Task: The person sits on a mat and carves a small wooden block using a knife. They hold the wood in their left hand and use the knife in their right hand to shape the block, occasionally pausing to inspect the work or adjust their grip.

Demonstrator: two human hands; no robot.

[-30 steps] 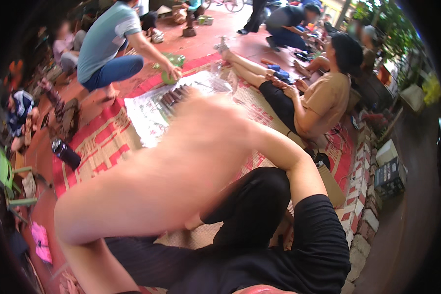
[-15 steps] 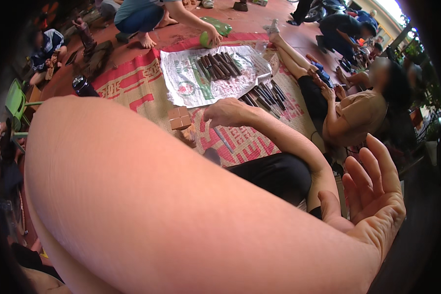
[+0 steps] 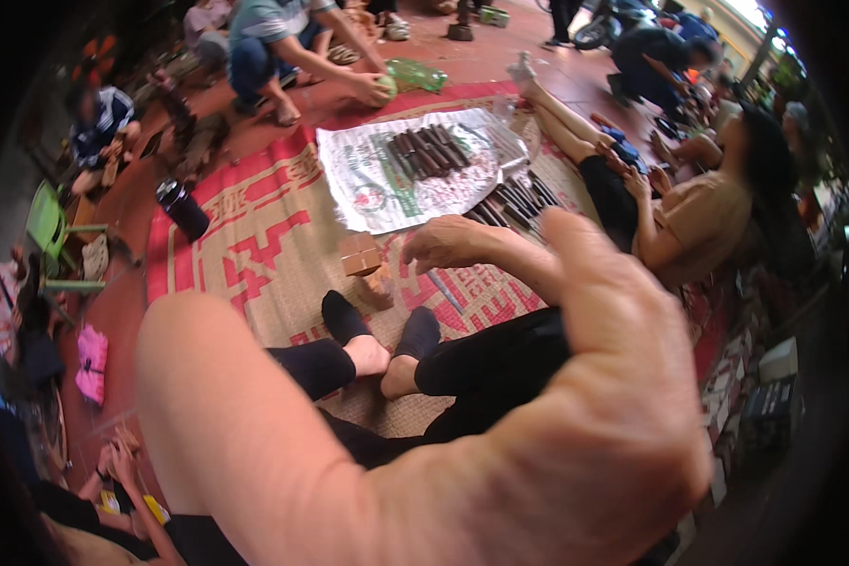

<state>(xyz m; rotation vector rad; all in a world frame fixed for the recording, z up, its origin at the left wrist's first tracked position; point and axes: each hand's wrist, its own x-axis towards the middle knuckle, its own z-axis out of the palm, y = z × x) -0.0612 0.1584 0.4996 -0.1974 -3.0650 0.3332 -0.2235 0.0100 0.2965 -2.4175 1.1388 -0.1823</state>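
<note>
My left arm crosses close in front, bent at the elbow. My left hand [image 3: 613, 358] is at the right, large and smeared by motion, its fingers hard to make out. Farther off, my right hand [image 3: 448, 243] hangs above the woven mat [image 3: 241, 250], fingers loosely bent. A thin grey rod-like tool [image 3: 446, 292] shows just below those fingers; the hand does not visibly grip it. Close by are a brown wooden block [image 3: 358, 255] with lines across its top and a smaller light wood piece [image 3: 378, 287].
A white printed sack [image 3: 349, 170] bears several dark-handled tools [image 3: 429, 151]; more tools [image 3: 514, 200] lie beside it. A black bottle [image 3: 182, 209] and green chair [image 3: 52, 226] are at left. One person [image 3: 297, 57] crouches beyond the mat; another [image 3: 693, 208] sits at right.
My left forearm has dropped, uncovering my feet and the mat. My left hand has swung inward and up, from spread fingers to a blur. The crouching person now holds a round green thing.
</note>
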